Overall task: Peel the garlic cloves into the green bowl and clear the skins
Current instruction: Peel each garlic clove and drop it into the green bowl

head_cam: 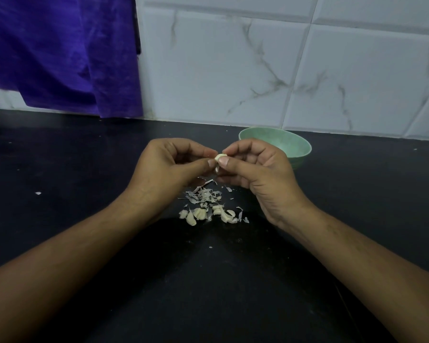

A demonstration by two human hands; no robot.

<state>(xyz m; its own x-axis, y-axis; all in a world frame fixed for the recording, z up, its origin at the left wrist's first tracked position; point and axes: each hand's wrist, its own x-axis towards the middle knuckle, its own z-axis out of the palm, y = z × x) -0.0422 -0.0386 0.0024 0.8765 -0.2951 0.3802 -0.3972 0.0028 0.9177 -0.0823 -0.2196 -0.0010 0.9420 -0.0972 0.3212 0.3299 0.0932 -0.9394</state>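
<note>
1. Two hands meet over the black counter (72, 157): the left hand (169, 164) and right hand (255, 167) both pinch one garlic clove (220, 157) between thumb and fingertips.
2. I'd say a nail should catch the loose skin at the clove's tip and strip it lengthwise, without bruising the flesh.
3. The clove looks pale, smooth and curved; papery, curled skins (203, 194) lie scattered beneath, with more cloves (201, 215) nearer the person.
4. The green bowl (292, 146), matte and round, sits just behind the right hand.
</note>
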